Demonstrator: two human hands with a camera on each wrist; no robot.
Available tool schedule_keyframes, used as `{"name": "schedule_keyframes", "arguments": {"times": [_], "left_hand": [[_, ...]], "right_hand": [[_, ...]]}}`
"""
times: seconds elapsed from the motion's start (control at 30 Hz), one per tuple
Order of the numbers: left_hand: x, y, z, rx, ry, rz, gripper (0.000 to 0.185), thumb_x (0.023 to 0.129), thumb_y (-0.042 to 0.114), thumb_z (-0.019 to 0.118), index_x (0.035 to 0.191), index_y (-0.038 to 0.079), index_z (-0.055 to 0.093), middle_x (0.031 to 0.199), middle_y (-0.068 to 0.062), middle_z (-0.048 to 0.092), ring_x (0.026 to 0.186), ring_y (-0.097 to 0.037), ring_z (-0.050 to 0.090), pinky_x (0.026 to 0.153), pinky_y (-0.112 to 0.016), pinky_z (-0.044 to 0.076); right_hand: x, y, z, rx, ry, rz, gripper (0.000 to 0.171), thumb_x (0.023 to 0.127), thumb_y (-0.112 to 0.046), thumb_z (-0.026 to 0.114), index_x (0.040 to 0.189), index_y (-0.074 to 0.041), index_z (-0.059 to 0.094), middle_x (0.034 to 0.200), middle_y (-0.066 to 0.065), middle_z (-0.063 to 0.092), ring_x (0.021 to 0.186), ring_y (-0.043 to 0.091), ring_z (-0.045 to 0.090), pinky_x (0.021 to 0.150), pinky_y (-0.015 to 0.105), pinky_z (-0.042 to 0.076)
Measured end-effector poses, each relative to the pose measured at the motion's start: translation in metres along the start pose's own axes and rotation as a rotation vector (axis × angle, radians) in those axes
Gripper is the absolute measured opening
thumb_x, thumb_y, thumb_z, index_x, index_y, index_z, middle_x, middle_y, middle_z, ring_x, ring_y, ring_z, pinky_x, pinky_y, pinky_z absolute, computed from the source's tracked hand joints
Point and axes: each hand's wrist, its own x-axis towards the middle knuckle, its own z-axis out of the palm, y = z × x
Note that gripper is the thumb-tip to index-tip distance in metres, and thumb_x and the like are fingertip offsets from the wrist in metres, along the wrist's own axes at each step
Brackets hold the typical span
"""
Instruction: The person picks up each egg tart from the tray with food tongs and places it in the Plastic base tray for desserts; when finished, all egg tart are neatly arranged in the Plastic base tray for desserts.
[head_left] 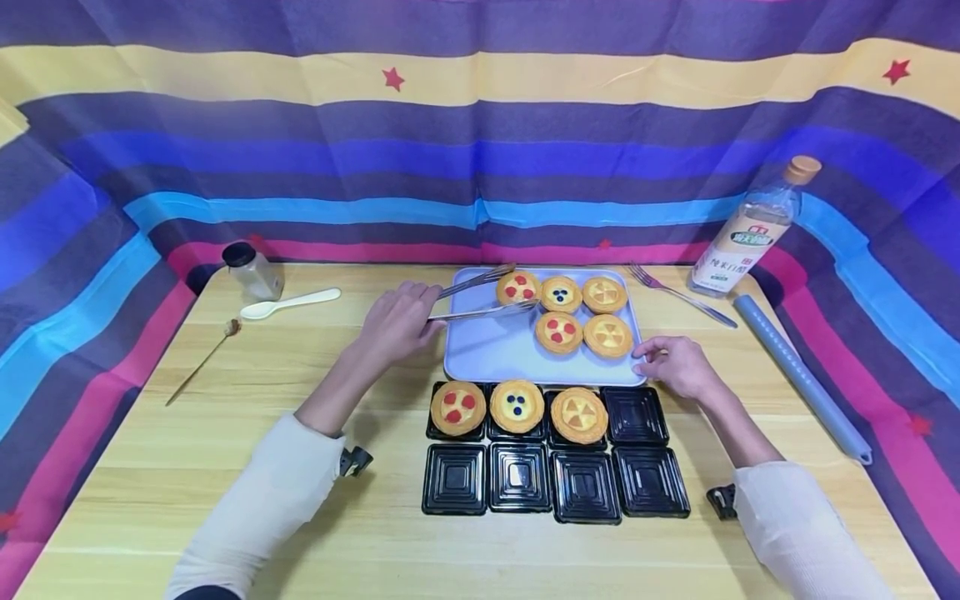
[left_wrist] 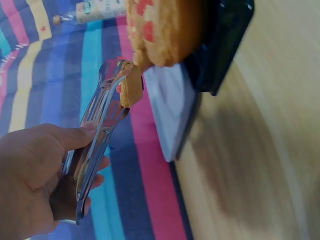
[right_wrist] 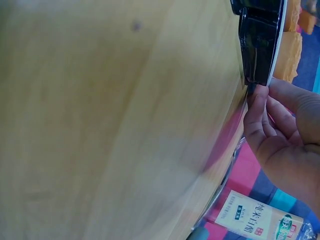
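Note:
My left hand (head_left: 401, 323) holds metal food tongs (left_wrist: 100, 117), thumb on one arm and fingers behind the other. The tips are spread about a tart with red topping (head_left: 517, 288) at the back left of the tart group, on a pale lilac tray (head_left: 487, 354). Beside it on the tray sit a blueberry-dotted tart (head_left: 560, 294), another red-topped tart (head_left: 558, 333) and two tarts with wedge-shaped topping (head_left: 608, 336). At the tray's front right corner, my right hand (head_left: 675, 367) pinches the edge between thumb and fingers.
Black square plastic trays (head_left: 582, 486) stand in two rows before the tray; three in the back row bear tarts (head_left: 517, 406). To the right are a fork (head_left: 682, 293), a bottle (head_left: 742, 237) and a grey-blue tube (head_left: 802, 375). At left lie a jar (head_left: 255, 273), white spoon (head_left: 291, 303) and thin stick (head_left: 198, 371).

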Motion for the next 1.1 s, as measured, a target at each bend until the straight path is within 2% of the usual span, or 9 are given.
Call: {"name": "schedule_keyframes", "arguments": {"times": [0.37,0.53,0.67,0.77,0.97,1.1], "left_hand": [[-0.014,0.033,-0.021,-0.012,0.016,0.112,0.053,0.09,0.034,0.064,0.128,0.0,0.054,0.12,-0.015,0.064,0.111,-0.029,0.058,0.09,-0.042,0.052],[-0.018,0.051,-0.026,-0.027,0.005,0.144,0.051,0.091,0.034,0.063,0.129,0.002,0.053,0.12,-0.012,0.064,0.107,-0.026,0.057,0.086,-0.04,0.053],[-0.02,0.066,-0.024,-0.039,-0.007,0.171,0.05,0.091,0.035,0.063,0.129,0.004,0.054,0.118,-0.009,0.064,0.103,-0.022,0.058,0.081,-0.034,0.053],[-0.02,0.078,-0.019,-0.045,-0.02,0.206,0.05,0.09,0.035,0.064,0.129,0.005,0.054,0.119,-0.009,0.064,0.105,-0.022,0.058,0.082,-0.033,0.052],[-0.02,0.099,-0.008,-0.035,-0.075,0.266,0.051,0.092,0.036,0.06,0.133,0.008,0.05,0.125,-0.006,0.062,0.113,-0.021,0.056,0.088,-0.035,0.051],[-0.022,0.108,-0.004,-0.009,-0.085,0.307,0.051,0.093,0.038,0.058,0.134,0.009,0.05,0.124,-0.004,0.062,0.112,-0.019,0.056,0.088,-0.033,0.051]], "right_hand": [[0.0,0.001,-0.001,0.004,-0.007,-0.011,0.03,0.083,-0.011,0.069,0.108,0.005,0.063,0.089,0.014,0.061,0.067,0.012,0.055,0.05,0.022,0.044],[0.001,0.005,-0.003,-0.019,-0.015,-0.043,0.029,0.084,-0.014,0.069,0.107,0.004,0.064,0.09,0.014,0.062,0.065,0.011,0.055,0.05,0.022,0.042],[0.002,0.008,-0.006,-0.051,-0.032,-0.082,0.028,0.085,-0.016,0.069,0.106,0.002,0.065,0.09,0.013,0.063,0.067,0.01,0.055,0.053,0.022,0.043],[0.002,0.009,-0.009,-0.063,-0.052,-0.104,0.027,0.086,-0.015,0.067,0.106,0.002,0.066,0.091,0.014,0.065,0.071,0.01,0.058,0.057,0.022,0.045],[0.004,0.008,-0.011,-0.061,-0.047,-0.13,0.025,0.084,-0.004,0.062,0.107,0.006,0.065,0.095,0.019,0.068,0.079,0.013,0.06,0.066,0.022,0.048],[0.005,0.007,-0.012,-0.082,-0.039,-0.144,0.021,0.085,0.0,0.059,0.104,0.003,0.068,0.095,0.017,0.068,0.081,0.015,0.058,0.067,0.023,0.047]]}}
